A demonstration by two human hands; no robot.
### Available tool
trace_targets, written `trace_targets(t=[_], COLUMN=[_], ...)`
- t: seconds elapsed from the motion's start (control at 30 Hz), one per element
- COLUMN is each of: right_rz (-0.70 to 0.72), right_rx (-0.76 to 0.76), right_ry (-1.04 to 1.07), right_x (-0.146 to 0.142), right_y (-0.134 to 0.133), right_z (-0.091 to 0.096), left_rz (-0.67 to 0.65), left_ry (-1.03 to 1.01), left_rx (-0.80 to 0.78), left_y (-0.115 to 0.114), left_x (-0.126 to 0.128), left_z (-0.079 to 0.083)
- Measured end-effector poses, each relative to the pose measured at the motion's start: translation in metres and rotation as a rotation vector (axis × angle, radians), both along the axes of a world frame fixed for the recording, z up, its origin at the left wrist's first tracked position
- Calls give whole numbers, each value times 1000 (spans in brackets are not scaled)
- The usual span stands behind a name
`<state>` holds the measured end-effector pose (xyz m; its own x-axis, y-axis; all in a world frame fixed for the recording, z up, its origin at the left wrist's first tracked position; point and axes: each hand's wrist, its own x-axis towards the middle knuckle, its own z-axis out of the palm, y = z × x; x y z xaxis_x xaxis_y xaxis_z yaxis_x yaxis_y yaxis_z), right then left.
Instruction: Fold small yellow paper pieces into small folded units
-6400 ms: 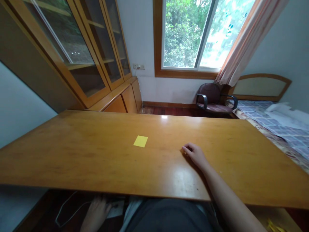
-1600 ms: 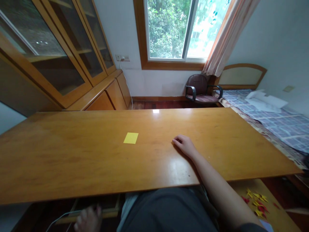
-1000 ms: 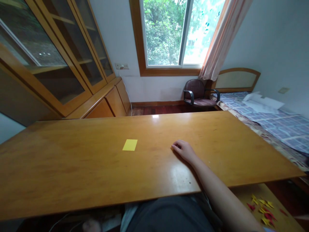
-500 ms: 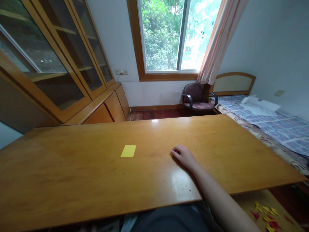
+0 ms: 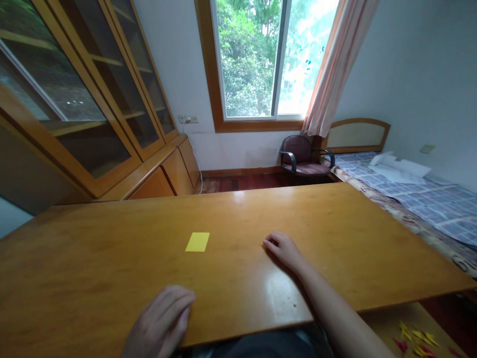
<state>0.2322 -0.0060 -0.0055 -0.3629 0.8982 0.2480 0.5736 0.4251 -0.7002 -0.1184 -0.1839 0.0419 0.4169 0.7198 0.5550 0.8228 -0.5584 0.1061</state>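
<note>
Yellow paper square point(image 5: 197, 242): flat on the wooden desk point(image 5: 93, 263), apart from both hands.
Left hand point(image 5: 160, 318): at the desk's near edge, wrist cut off below; fingers side by side, underside hidden, so I can't tell whether they pinch anything.
Right hand point(image 5: 285, 248): resting on the desktop, loosely curled around a dark hollow; I can't make out what's inside.
Red and yellow pieces point(image 5: 419, 338): below the desktop at lower right, some cropped, shapes unclear.
Maroon armchair point(image 5: 299, 150): beyond the desk, which hides its base.
Glass-fronted cabinet point(image 5: 93, 99): cropped at left.
Bed point(image 5: 413, 194): running out of sight on the right.
</note>
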Motion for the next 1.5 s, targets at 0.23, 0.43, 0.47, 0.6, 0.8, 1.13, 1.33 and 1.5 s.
trace_targets(t=[0.23, 0.43, 0.47, 0.6, 0.8, 1.13, 1.33, 1.5], right_rz=[-7, -30, -28, -3, -10, 7, 11, 110], right_rx=[-18, -13, -5, 57, 115, 158, 156, 157], right_ry=[18, 37, 37, 19, -10, -35, -66, -93], right_x=[0, -2, -2, -7, -11, -12, -25, -49], right_y=[2, -1, -2, -7, -29, -47, -36, -23], right_z=[-3, -4, -4, -4, -5, -2, 0, 1], left_rz=[259, 315, 336, 399, 401, 407, 423, 387], left_ry=[191, 193, 173, 121, 96, 78, 87, 63], left_rx=[-114, -198, -210, -284, -344, -315, -317, -267], left_y=[100, 121, 120, 119, 119, 116, 115, 122], left_x=[5, 10, 10, 9, 8, 8, 8, -4], left_z=[-39, -56, -57, -58, -59, -65, -66, -72])
